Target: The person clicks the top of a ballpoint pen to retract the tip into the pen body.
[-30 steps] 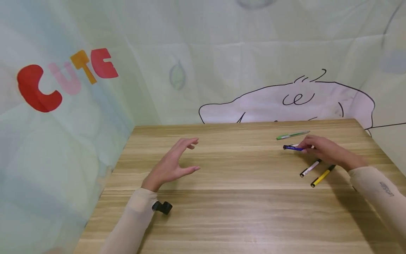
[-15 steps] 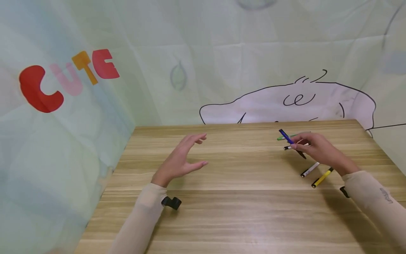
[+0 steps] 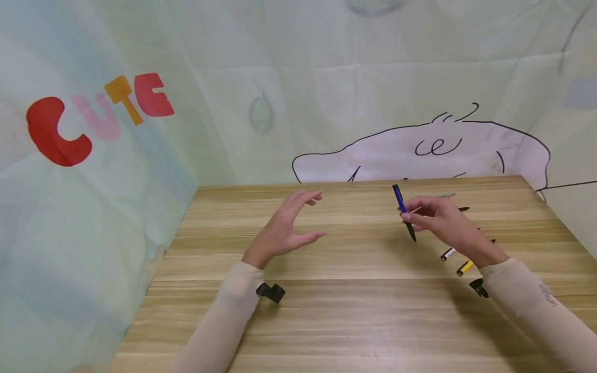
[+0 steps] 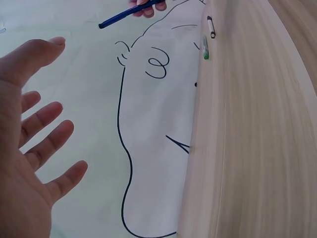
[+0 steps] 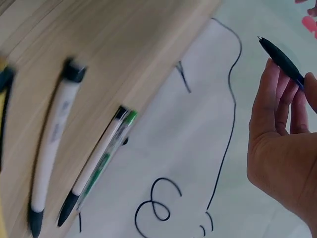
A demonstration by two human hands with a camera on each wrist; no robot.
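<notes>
My right hand (image 3: 440,220) pinches a blue pen (image 3: 398,197) between thumb and fingers, above the table at the right in the head view. The pen is tilted, its black tip pointing down. My left hand (image 3: 284,230) hovers over the table to the left with fingers spread and nothing in it. Under and behind the right hand lie a yellow pen (image 3: 464,268) and a white pen (image 3: 448,254), both partly hidden by it. The right wrist view shows a second white pen (image 5: 96,157) beside a clear green pen (image 5: 105,158).
The wood-grain table (image 3: 326,311) ends at a back edge against a hanging printed cloth (image 3: 317,103). Another cloth with the letters CUTE (image 3: 60,132) hangs along the left side. Dark wrist cameras (image 3: 271,292) sit on both sleeves.
My right hand has lifted the blue pen off the table, away from the white pen beside it, and carried it leftward, turning it more upright. The left hand has moved right.
</notes>
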